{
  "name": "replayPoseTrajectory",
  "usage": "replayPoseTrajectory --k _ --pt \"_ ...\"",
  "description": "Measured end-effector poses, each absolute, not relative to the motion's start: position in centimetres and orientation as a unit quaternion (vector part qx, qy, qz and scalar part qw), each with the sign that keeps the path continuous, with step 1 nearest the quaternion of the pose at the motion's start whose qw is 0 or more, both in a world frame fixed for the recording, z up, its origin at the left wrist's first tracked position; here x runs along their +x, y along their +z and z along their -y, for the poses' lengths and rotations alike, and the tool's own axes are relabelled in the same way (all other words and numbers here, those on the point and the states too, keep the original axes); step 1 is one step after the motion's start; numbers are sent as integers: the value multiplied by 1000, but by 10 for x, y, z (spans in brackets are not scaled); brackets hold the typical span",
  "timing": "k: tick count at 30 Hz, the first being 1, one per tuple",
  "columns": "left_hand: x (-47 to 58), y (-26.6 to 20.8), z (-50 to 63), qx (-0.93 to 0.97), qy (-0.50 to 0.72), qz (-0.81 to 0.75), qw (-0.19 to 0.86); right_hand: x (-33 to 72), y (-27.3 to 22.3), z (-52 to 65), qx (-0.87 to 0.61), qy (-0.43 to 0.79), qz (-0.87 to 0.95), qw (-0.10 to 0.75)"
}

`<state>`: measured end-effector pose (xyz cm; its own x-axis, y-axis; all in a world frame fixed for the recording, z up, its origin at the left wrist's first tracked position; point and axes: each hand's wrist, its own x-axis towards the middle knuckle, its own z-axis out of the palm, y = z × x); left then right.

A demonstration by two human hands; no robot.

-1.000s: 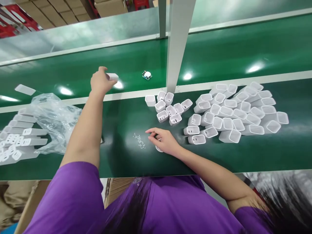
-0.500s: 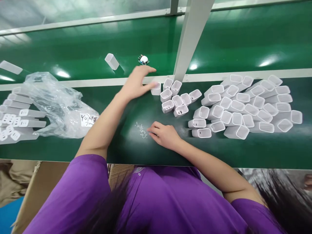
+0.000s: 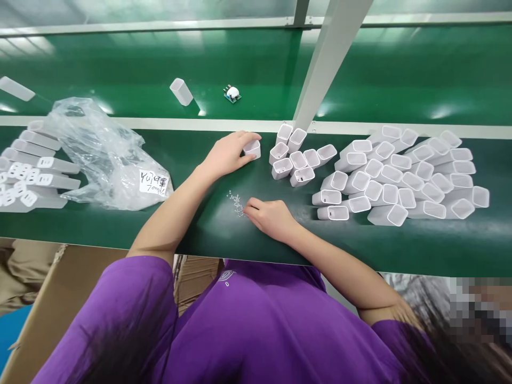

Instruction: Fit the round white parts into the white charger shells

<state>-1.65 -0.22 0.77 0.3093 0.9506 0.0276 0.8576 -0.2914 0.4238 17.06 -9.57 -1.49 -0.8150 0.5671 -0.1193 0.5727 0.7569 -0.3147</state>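
My left hand is closed around a translucent white plastic housing, with thumb and fingers on its sides. The housing stands open end up, a little left of a small group of similar housings. Lower down, my right hand rests on the green table with its fingers pinched together. Their tips touch the edge of a scatter of tiny clear pieces. Whatever lies between those fingertips is too small to make out.
A large cluster of white housings fills the right side. More housings lie at left beside a labelled clear plastic bag. Behind the ledge lie a small circuit board with a white dome and a single housing. A pale post rises there.
My left hand has closed on the housing, which now stands apart from the group, moved slightly left. My right hand stays by the tiny pieces. The view has shifted slightly.
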Motion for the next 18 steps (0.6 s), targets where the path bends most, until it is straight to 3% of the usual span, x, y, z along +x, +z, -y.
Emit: replayPoseTrajectory --k 3,8,14,18 --pt "-21 6 16 725 241 -601 236 168 -12 98 295 -157 -942 20" --pt "-12 10 47 480 451 -549 515 172 -19 96 329 -216 -919 -25" --pt "8 23 72 251 497 -458 693 193 -18 78 341 -422 -755 -368" --pt "16 17 82 188 493 -411 744 198 -10 72 373 -483 -643 -463"
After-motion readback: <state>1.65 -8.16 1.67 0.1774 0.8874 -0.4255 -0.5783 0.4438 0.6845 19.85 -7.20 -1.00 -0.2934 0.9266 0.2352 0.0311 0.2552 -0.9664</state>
